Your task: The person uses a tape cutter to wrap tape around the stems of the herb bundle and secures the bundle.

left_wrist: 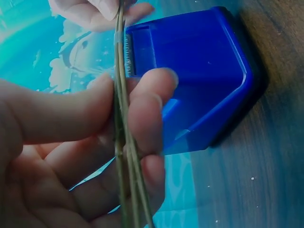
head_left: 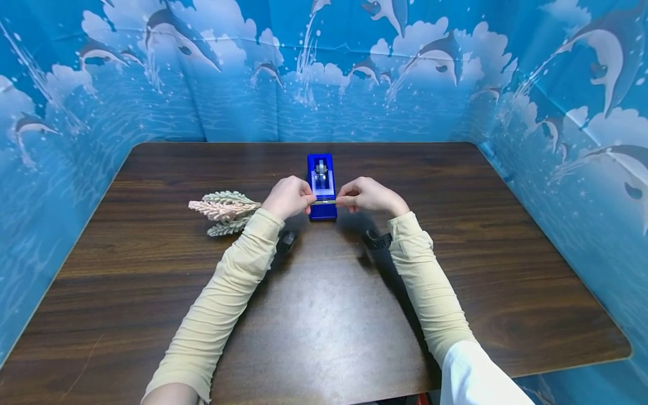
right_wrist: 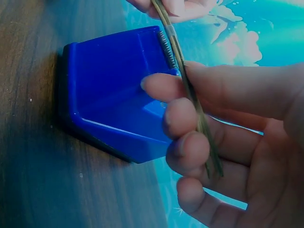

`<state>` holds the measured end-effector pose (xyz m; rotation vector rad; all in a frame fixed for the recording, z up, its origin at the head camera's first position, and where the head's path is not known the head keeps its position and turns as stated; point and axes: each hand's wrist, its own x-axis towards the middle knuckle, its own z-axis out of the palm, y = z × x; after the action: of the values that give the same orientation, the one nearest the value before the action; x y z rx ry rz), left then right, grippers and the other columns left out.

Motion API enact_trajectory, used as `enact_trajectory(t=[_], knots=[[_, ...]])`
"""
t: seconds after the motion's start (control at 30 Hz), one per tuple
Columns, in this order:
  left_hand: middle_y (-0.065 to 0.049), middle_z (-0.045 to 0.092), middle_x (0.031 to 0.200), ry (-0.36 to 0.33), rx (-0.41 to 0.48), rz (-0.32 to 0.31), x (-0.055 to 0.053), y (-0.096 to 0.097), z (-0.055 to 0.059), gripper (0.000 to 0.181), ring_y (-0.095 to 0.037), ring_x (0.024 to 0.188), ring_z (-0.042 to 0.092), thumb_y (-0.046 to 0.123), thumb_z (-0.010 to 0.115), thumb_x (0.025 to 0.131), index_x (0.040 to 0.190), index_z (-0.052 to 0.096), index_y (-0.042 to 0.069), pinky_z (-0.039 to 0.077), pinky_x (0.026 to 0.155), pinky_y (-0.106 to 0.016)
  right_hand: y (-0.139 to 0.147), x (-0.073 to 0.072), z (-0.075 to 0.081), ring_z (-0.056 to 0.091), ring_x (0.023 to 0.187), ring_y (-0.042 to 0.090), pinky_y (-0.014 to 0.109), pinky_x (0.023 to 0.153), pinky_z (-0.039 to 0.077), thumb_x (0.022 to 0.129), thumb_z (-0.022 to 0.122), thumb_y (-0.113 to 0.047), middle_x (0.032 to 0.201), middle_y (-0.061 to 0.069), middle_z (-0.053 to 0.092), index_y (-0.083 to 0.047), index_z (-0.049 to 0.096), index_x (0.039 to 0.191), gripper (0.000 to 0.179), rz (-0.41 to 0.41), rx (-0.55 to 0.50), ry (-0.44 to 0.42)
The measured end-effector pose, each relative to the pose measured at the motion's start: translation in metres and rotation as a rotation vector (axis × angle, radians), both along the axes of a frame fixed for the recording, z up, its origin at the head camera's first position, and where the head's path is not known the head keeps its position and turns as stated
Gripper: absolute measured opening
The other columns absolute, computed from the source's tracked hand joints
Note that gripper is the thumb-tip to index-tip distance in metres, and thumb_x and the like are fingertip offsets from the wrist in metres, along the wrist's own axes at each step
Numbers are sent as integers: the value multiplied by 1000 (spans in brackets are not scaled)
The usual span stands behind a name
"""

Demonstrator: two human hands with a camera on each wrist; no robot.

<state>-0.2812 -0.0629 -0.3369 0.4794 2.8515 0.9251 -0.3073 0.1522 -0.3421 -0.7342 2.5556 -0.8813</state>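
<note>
A bunch of artificial sprigs, with pink and pale green heads (head_left: 223, 210), points leftward, and its thin stems (left_wrist: 121, 95) run across both hands. My left hand (head_left: 289, 197) pinches the stems between thumb and fingers, just past the flower heads. Close to the stems' cut ends, my right hand (head_left: 372, 195) pinches them likewise. Between the two hands, a clear strip of tape (right_wrist: 172, 31) lies against the stems. Right beside that stretch is the toothed cutter (left_wrist: 127, 54) of a blue tape dispenser (head_left: 323, 212), which stands on the table.
The dark wood-grain table (head_left: 324, 315) spreads around the dispenser. A blue dolphin-print curtain (head_left: 324, 107) hangs behind and along both sides. Small black devices sit under the wrists, one by the left (head_left: 286, 242), another by the right (head_left: 377, 240).
</note>
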Motion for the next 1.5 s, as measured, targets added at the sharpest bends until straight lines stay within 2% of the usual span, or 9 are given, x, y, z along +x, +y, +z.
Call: enact_trajectory(t=[0.27, 0.47, 0.63, 0.73, 0.8, 0.9, 1.1, 1.23, 1.5], knots=[[1, 65, 57, -112, -8, -54, -4, -6, -4, 24, -6, 53, 53, 15, 56, 94, 85, 72, 0, 38, 60, -20, 2, 1, -2, 53, 58, 15, 29, 61, 45, 97, 59, -22, 60, -1, 58, 0, 71, 96, 25, 41, 2, -45], [6, 63, 54, -232, -7, -138, -4, -10, 0, 25, -6, 57, 53, 18, 56, 94, 100, 73, 2, 35, 59, -21, 4, 0, 1, 55, 60, 29, 36, 62, 48, 98, 56, -19, 62, 2, 62, -6, 68, 119, 27, 98, -6, -160], [7, 61, 54, -377, 18, -247, -4, -11, 2, 32, -5, 52, 52, 14, 51, 97, 124, 63, 1, 37, 55, -19, 6, 0, 2, 51, 53, 17, 39, 63, 48, 98, 55, -18, 60, -1, 61, -8, 59, 132, 35, 177, 27, -222], [6, 61, 56, -428, 24, -293, -4, -10, 1, 37, -5, 52, 52, 12, 50, 97, 131, 57, -1, 37, 54, -18, 6, 2, 2, 51, 52, 13, 41, 62, 49, 98, 55, -18, 59, -1, 60, -8, 56, 135, 38, 204, 37, -238], [5, 62, 57, -430, 23, -303, -5, -11, 0, 38, -5, 53, 53, 11, 50, 96, 131, 56, -2, 38, 54, -18, 7, 2, 3, 51, 52, 13, 40, 62, 49, 98, 55, -19, 59, -1, 60, -9, 55, 136, 39, 214, 45, -238], [6, 62, 57, -378, -7, -310, -5, -11, 1, 31, -5, 54, 54, 13, 52, 96, 121, 64, -1, 39, 57, -17, 7, 3, 4, 52, 54, 13, 38, 62, 49, 99, 55, -20, 60, 0, 61, -6, 59, 132, 36, 222, 60, -229], [5, 61, 56, -288, -16, -312, -2, -10, 4, 23, -5, 53, 55, 12, 55, 95, 90, 70, -5, 42, 61, -18, 8, 3, 6, 60, 67, 28, 44, 72, 52, 99, 55, -17, 64, 1, 64, -1, 72, 104, 24, 243, 80, -170], [2, 63, 58, -274, -24, -279, -1, -8, 5, 21, -5, 55, 58, 11, 57, 95, 90, 70, -6, 46, 64, -18, 8, 2, 5, 63, 76, 38, 51, 77, 52, 98, 56, -17, 67, 1, 66, 0, 72, 97, 23, 259, 78, -143], [-1, 67, 65, -216, -5, -250, -4, -9, 5, 16, -9, 62, 63, 14, 65, 89, 79, 70, 2, 49, 66, -23, 8, 3, 7, 63, 80, 42, 50, 78, 51, 94, 63, -19, 69, 5, 66, 2, 71, 93, 22, 231, 62, -122]])
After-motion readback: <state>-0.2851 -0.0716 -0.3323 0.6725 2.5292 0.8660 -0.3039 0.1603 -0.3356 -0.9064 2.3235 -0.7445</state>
